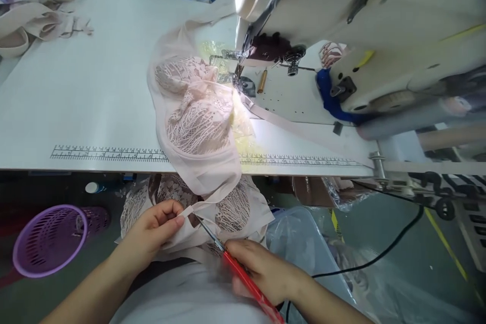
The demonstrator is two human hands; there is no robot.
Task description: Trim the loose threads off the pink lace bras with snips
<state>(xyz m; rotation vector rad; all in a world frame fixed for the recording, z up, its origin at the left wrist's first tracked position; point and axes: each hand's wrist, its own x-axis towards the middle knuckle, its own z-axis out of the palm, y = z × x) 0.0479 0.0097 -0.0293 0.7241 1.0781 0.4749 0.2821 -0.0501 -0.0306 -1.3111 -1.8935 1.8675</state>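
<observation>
We see the lace garment (201, 116), pale pink with netted cups and smooth edges; it lies on the sewing table (98, 86) and hangs over its front edge; our left hand (161, 228) is closed, thumb and finger pinching its strap; our right hand (258, 268) is wrapped around red-handled scissors (243, 273), whose tips are at this strap.

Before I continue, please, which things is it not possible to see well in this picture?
All in the head view:
- Red-handled tool: far end cut off by the bottom edge.
- Right hand: lower fingers blurred.
- Printed ruler: middle covered by the lace garment.
- Cloth pile: cut off by the left edge.
</observation>
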